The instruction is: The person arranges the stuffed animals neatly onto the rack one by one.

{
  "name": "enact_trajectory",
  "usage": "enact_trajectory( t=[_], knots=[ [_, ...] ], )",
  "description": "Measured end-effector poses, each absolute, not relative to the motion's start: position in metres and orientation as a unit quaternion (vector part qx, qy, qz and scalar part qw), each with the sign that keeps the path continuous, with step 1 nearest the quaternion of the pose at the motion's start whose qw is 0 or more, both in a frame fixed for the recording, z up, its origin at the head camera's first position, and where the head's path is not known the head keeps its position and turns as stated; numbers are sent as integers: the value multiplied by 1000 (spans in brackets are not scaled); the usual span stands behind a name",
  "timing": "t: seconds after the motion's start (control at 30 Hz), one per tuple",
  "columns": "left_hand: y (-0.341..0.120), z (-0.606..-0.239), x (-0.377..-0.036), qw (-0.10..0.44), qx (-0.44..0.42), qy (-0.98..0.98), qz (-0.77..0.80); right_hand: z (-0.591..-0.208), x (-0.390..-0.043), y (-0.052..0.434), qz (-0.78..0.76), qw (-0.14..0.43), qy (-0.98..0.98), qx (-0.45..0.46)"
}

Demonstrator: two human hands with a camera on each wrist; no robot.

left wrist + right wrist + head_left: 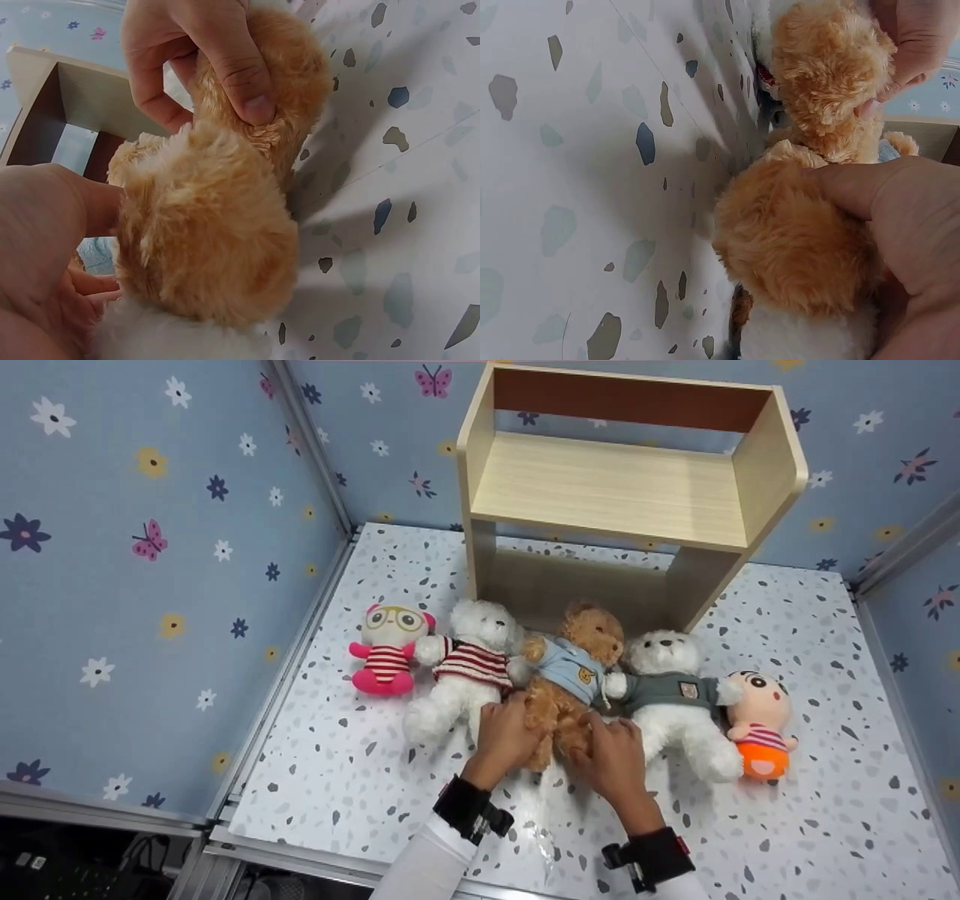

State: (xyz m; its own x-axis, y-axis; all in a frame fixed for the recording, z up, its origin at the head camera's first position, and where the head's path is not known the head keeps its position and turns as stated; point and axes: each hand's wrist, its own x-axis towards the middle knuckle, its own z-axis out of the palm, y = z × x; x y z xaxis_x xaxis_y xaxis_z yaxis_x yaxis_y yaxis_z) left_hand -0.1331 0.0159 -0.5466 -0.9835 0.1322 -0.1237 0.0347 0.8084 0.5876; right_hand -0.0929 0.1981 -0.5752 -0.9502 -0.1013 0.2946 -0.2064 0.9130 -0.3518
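A brown teddy bear [592, 634] in a light blue hoodie lies on its back in the middle of a row of plush toys. My left hand [508, 735] grips one of its legs, and the other leg is held by my right hand [616, 757]. In the left wrist view the thumb and fingers go round a furry leg [210, 225]; the right wrist view shows the right thumb pressed along the other leg [795, 232]. To the left lies a white bear [474, 667] in a striped sweater, to the right a white bear [670, 686] in a dark green top.
A pink panda doll [388, 652] lies at the row's left end, and a doll with orange shorts [761, 727] at its right end. Behind the toys stands a two-level wooden shelf [607, 487]. The speckled table [337, 795] meets patterned walls at the sides and back.
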Motion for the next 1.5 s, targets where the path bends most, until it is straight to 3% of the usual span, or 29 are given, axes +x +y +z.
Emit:
enact_trajectory(
  t=[0.57,1.5],
  knots=[
    [14,-542,-129,20,58,951,302,-573,-90,197,201,164,-962,86],
    [4,-528,-127,48,26,928,369,-569,-89,195,220,200,-948,116]
  ],
)
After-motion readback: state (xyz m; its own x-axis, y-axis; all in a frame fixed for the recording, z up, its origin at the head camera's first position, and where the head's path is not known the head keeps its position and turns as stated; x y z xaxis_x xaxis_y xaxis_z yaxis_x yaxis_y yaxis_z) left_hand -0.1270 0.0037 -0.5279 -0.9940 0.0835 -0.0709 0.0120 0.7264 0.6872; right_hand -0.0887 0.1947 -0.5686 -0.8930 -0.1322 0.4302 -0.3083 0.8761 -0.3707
